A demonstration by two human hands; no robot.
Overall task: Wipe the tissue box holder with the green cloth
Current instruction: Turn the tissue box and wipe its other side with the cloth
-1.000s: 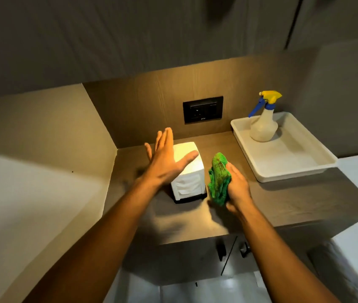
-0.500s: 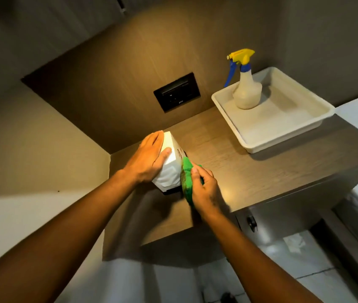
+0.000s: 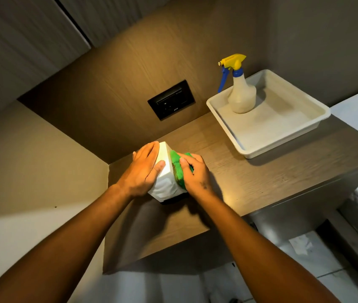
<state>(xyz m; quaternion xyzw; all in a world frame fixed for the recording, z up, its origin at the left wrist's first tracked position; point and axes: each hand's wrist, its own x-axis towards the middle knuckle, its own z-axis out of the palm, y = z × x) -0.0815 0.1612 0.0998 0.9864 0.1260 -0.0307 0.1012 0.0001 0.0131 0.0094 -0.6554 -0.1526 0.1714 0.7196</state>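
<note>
The white tissue box holder (image 3: 165, 182) stands on a dark base on the wooden counter, near the left wall. My left hand (image 3: 144, 171) grips its left side, thumb across the front face. The green cloth (image 3: 177, 168) is bunched against the holder's right side, and my right hand (image 3: 195, 174) presses it there with fingers curled over it. The holder's right face is hidden behind the cloth and hand.
A white tray (image 3: 300, 136) sits at the back right of the wooden counter (image 3: 250, 178), holding a spray bottle (image 3: 240, 95) with a yellow and blue head. A black wall socket (image 3: 171, 102) is on the back panel. Tiled floor lies below the counter's front edge.
My left hand came down from open above the holder to grip its left side. My right hand brought the cloth against the right side and slid it further back along that face.
</note>
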